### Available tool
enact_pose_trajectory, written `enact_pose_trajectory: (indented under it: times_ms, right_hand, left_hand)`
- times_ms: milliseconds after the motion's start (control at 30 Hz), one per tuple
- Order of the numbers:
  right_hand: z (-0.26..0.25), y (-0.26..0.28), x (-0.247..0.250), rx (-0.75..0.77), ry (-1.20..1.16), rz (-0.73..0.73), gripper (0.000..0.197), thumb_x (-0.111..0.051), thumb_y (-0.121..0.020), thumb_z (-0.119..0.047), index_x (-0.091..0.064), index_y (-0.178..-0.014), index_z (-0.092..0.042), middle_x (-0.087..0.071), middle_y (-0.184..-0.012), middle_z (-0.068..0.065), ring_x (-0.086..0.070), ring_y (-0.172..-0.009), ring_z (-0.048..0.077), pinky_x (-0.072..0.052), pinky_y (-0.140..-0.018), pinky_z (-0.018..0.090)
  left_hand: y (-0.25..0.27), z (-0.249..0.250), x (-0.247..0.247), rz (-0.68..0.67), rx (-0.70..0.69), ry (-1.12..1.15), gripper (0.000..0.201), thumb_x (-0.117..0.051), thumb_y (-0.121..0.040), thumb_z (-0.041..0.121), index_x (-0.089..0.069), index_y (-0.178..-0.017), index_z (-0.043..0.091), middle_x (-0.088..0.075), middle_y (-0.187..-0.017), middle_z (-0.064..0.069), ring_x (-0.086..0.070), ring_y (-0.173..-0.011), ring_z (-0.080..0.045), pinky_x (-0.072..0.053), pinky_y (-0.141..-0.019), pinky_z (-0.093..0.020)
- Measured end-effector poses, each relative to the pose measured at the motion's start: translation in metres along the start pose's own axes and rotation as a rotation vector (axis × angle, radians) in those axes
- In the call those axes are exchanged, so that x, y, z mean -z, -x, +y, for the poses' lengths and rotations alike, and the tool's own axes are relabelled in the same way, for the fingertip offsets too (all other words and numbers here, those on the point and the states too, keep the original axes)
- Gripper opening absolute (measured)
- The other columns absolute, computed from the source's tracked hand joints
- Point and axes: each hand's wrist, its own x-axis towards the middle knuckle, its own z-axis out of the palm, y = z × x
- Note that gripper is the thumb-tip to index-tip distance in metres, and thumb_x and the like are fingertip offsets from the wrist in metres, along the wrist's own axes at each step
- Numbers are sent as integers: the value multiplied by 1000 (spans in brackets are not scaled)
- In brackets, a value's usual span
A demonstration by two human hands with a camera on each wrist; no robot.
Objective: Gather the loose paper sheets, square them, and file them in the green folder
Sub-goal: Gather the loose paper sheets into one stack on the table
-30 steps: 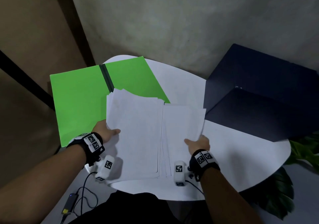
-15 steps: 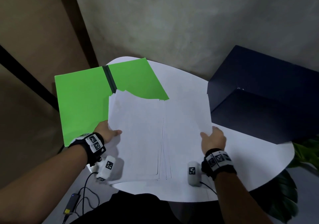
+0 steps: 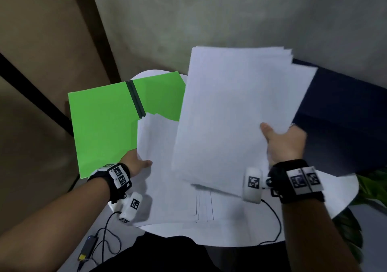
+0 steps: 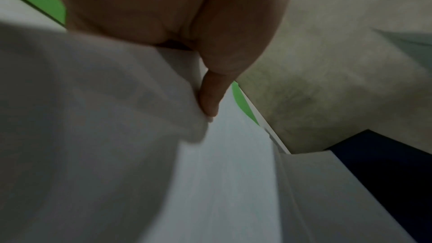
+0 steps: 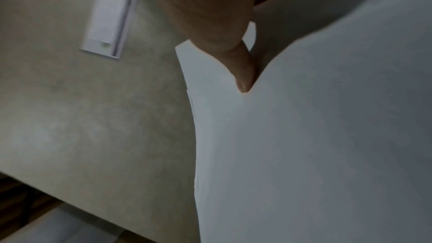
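Note:
The green folder [image 3: 104, 123] lies open on the round white table [image 3: 343, 190], its dark spine toward the back. My right hand [image 3: 282, 141] grips a raised stack of white sheets [image 3: 234, 114] by its right edge, thumb on top, the stack tilted up over the table. In the right wrist view the thumb [image 5: 243, 73] presses on this paper [image 5: 315, 136]. My left hand [image 3: 134, 162] holds the left edge of a second pile of sheets [image 3: 163, 177] lying flat, partly over the folder. Its thumb [image 4: 210, 97] pinches that paper [image 4: 233, 173] in the left wrist view.
A dark navy box [image 3: 339, 125] stands at the right rear of the table. Green plant leaves [image 3: 372, 190] show below the table's right edge. Cables and a small adapter [image 3: 88, 246] hang at the lower left. A grey wall rises behind.
My right hand has lifted its stack of sheets off the table, up and to the right. The left hand and its pile have stayed in place.

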Motion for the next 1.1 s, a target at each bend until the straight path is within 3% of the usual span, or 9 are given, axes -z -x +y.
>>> enact_pose_trajectory:
  times_ms: [100,167,233,367,500,633,767,933,1100]
  right_hand:
    - [40,8,-34,-167,19,-111,23,-79,-77,-3,-67,-96,-8,-70,-88,-2,-68,-78,17,-57,-67,18]
    - [73,13,-55,-271,144,-194,40,-81,-77,-8,-64,-113,-3,-71,-106,8,-69,-95,25,-57,-87,35]
    - [104,22,-72,-347,334,-342,65,-80,-79,-17,-49,-136,-5,-61,-131,12,-61,-117,29,-48,-103,40]
    - [154,45,-86,-257,815,-729,77,-62,-90,-44,-27,-152,-15,-37,-154,7,-39,-139,31,-35,-114,43]
    - [176,32,-46,-385,1004,-360,98,-65,-81,-59,-13,-156,-25,-17,-161,3,-26,-142,36,-31,-110,56]
    - [194,31,-24,-389,1027,-359,116,-74,-72,-60,-11,-155,-9,-31,-155,15,-30,-142,33,-30,-114,47]
    - [186,31,-32,-416,807,-336,104,-79,-79,-35,-14,-153,-4,-42,-149,19,-44,-135,34,-41,-108,40]
    - [185,32,-34,-538,751,-358,84,-81,-73,-43,-42,-138,-7,-59,-131,15,-60,-115,36,-52,-95,46]
    - [185,31,-43,-583,601,-336,71,-85,-70,-30,-53,-130,-8,-65,-123,12,-64,-107,32,-53,-90,37]
  left_hand:
    - [-3,3,2,-45,79,202,87,-49,-83,69,-44,-141,5,-50,-144,-17,-50,-128,-36,-41,-107,-49]
    - [-5,4,3,-32,160,426,88,-33,-91,69,-31,-150,4,-31,-156,-16,-35,-141,-35,-29,-116,-49]
    - [-4,8,3,-17,225,539,89,-33,-91,70,-28,-151,3,-29,-158,-15,-33,-142,-33,-28,-116,-47]
    - [7,16,-1,8,92,100,73,-56,-90,54,-44,-139,1,-50,-142,-19,-51,-125,-34,-41,-103,-40]
    - [10,16,-7,103,-2,-144,58,-72,-85,31,-48,-130,2,-56,-132,-16,-53,-120,-34,-42,-96,-36]
    - [12,17,-7,114,0,-130,59,-73,-86,27,-46,-132,1,-55,-135,-17,-51,-123,-34,-41,-98,-37]
    - [13,18,-6,109,10,-151,67,-72,-86,30,-42,-138,0,-50,-141,-18,-48,-128,-35,-40,-102,-39]
    - [13,16,-5,109,20,-155,71,-72,-86,31,-39,-140,0,-47,-144,-18,-46,-131,-35,-38,-104,-39]
    - [11,11,-3,104,37,-139,71,-75,-82,32,-43,-138,0,-52,-140,-18,-50,-127,-36,-42,-104,-41]
